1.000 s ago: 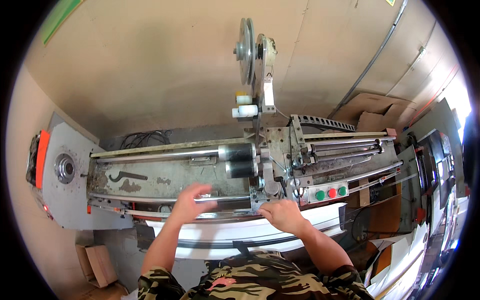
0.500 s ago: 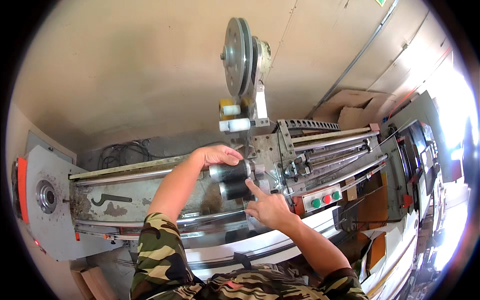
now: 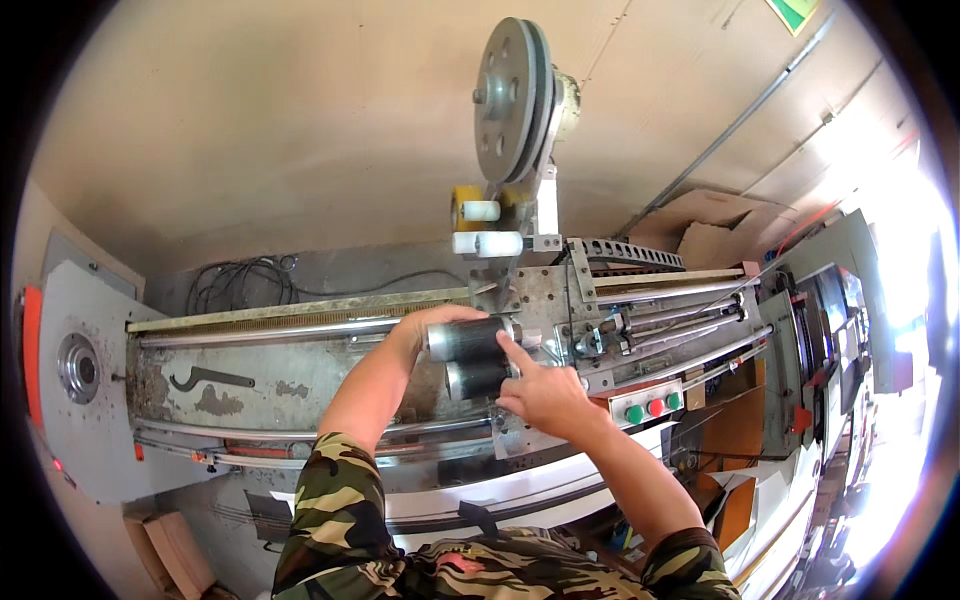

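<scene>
Plain beige wall [image 3: 250,130] backs a long grey metal machine bed [image 3: 300,385] that runs left to right across the view. Two dark cylindrical metal rollers [image 3: 472,356] sit one above the other near the middle of the bed, just left of a grey carriage block [image 3: 560,310]; their long axes lie along the bed, ends pointing left and right. The left hand [image 3: 432,325] is curled over the left end of the upper roller, fingers wrapped on it. The right hand [image 3: 540,395] has its index finger stretched up-left, touching the right end of the rollers, the other fingers folded. A large grey pulley wheel [image 3: 510,95] stands upright above. Half a second ago the left hand lay flatter on top of the rollers; a second ago both hands rested lower, on the front rail. Green and red round buttons [image 3: 652,407] sit to the right.
</scene>
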`<control>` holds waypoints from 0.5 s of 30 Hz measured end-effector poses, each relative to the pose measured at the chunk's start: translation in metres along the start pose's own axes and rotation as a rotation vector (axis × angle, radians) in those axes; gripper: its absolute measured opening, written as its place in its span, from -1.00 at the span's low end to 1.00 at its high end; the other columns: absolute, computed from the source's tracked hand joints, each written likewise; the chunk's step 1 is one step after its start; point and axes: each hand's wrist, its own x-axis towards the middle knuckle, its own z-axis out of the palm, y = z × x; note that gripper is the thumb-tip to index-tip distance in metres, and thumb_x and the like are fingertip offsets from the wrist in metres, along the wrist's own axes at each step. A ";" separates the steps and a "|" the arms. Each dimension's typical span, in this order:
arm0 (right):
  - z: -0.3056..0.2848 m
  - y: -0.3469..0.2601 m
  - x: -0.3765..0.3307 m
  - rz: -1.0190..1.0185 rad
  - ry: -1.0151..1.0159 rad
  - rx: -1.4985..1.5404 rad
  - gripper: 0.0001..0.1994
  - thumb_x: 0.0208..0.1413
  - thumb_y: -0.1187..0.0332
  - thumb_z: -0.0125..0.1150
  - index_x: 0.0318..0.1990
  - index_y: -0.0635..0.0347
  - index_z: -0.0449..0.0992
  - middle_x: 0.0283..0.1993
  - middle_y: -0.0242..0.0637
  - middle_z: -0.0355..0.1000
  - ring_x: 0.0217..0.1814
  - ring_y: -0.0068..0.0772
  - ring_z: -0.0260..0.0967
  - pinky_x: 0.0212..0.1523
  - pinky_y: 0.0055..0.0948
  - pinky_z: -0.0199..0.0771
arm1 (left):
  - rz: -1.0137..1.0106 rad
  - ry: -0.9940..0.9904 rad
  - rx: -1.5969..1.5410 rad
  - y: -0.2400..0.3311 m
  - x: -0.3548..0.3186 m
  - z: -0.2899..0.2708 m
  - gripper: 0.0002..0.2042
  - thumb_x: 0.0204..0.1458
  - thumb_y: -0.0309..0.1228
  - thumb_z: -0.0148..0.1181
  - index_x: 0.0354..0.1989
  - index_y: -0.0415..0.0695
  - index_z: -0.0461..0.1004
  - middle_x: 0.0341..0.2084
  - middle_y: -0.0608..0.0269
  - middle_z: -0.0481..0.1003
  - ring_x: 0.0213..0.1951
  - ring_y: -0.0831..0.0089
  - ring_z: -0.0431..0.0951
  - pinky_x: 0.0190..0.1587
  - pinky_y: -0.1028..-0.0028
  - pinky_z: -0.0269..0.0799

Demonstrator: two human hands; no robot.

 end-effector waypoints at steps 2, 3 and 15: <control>-0.008 0.001 0.011 -0.027 -0.003 -0.018 -0.76 0.15 0.06 0.25 -0.36 -0.03 0.65 0.52 -0.20 0.07 -0.27 0.02 0.59 -0.21 -0.07 0.55 | 0.149 -0.048 0.272 0.001 0.011 -0.035 -0.58 0.10 -0.10 0.32 0.02 -0.12 0.60 -0.14 0.29 0.62 -0.11 0.50 0.55 -0.02 0.50 0.45; -0.009 0.008 0.014 -0.033 -0.017 -0.012 -0.76 0.15 0.05 0.24 -0.35 -0.04 0.65 0.53 -0.22 0.07 -0.21 0.02 0.59 -0.16 -0.07 0.55 | 0.202 0.035 0.379 0.018 -0.006 -0.023 -0.53 0.05 -0.08 0.37 0.03 -0.14 0.59 -0.11 0.29 0.60 -0.09 0.51 0.54 -0.01 0.49 0.44; -0.029 0.099 0.005 -0.201 0.107 0.096 -0.75 0.10 0.05 0.27 -0.29 -0.03 0.68 0.23 -0.26 0.44 -0.05 -0.08 0.54 -0.04 -0.14 0.52 | 0.830 0.919 1.229 0.006 -0.039 0.100 -0.79 -0.10 -0.20 0.43 -0.44 -0.04 0.63 -0.40 0.34 0.55 -0.20 0.25 0.54 -0.20 0.25 0.48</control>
